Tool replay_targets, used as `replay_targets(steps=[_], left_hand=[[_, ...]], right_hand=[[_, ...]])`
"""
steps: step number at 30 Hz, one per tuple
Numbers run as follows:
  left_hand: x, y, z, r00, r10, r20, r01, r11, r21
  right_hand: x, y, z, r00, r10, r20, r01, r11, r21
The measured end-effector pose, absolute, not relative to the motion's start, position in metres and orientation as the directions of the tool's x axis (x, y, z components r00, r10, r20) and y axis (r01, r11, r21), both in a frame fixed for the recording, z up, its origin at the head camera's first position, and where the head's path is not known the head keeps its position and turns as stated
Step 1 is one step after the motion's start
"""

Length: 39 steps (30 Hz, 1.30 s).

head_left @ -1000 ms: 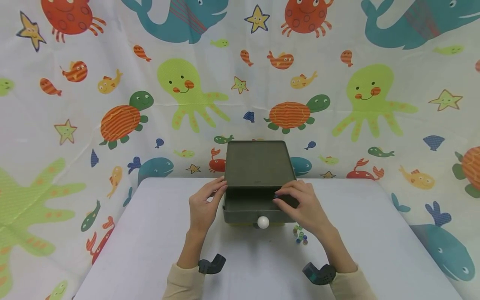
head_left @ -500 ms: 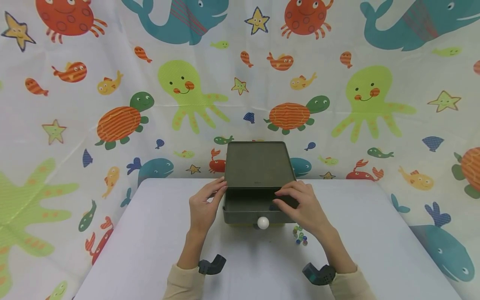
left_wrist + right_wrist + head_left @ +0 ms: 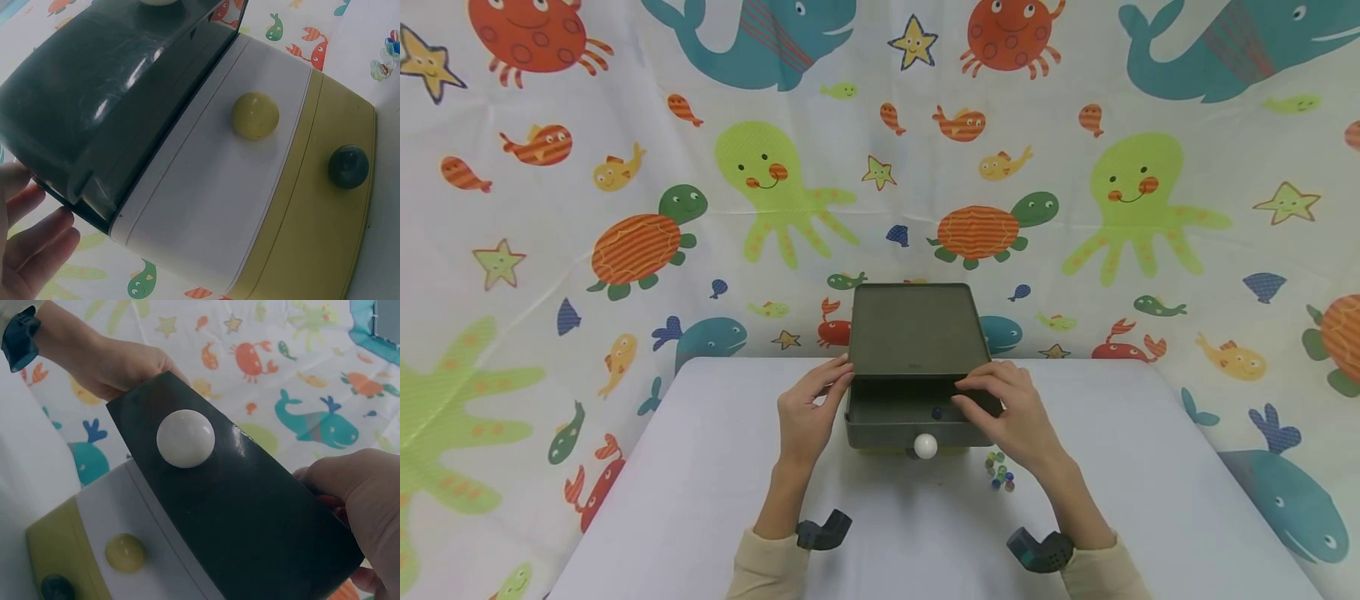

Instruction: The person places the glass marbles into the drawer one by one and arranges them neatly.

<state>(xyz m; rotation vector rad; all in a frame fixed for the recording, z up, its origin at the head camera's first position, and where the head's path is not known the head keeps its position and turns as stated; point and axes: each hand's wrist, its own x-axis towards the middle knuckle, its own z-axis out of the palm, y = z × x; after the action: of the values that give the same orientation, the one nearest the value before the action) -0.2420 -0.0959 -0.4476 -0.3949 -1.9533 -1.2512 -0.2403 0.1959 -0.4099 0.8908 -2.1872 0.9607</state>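
right hand (image 3: 1011,412): let go of a blue marble (image 3: 936,412), fingers resting slack and holding nothing on the open top drawer (image 3: 880,421) rim | marble lay inside drawer, where none showed a second earlier | left hand (image 3: 808,408): flat against drawer unit (image 3: 913,329) side, unmoved | loose marbles (image 3: 1000,471) remained on table (image 3: 700,467) | one more marble stowed

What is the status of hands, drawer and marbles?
Left hand steadies dark grey drawer box. Right hand on open drawer; blue marble inside. Nothing blocking.

Your left hand (image 3: 805,412) rests left of the open drawer (image 3: 898,417), right hand (image 3: 1011,412) on its right; one marble (image 3: 936,412) lies inside, more marbles (image 3: 1000,471) on the table (image 3: 700,483).
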Motion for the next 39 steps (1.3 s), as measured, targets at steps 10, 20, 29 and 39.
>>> replay_targets(steps=[10,20,29,39], left_hand=[[-0.241,-0.095,-0.447,-0.658,-0.141,0.740,0.609,0.478,0.633],[-0.241,-0.096,-0.447,-0.673,-0.145,0.725,0.599,0.470,0.649],[-0.240,-0.095,-0.446,-0.674,-0.147,0.724,0.596,0.471,0.651],[-0.240,-0.095,-0.445,-0.667,-0.143,0.732,0.599,0.481,0.640]], right_hand=[[-0.239,0.199,-0.410,-0.601,-0.311,0.736,-0.758,0.516,-0.400],[-0.236,0.208,-0.408,-0.591,-0.273,0.759,-0.761,0.500,-0.413],[-0.232,0.213,-0.411,-0.615,-0.231,0.754,-0.731,0.527,-0.435],[-0.226,0.218,-0.413,-0.641,-0.193,0.743,-0.700,0.545,-0.462]])
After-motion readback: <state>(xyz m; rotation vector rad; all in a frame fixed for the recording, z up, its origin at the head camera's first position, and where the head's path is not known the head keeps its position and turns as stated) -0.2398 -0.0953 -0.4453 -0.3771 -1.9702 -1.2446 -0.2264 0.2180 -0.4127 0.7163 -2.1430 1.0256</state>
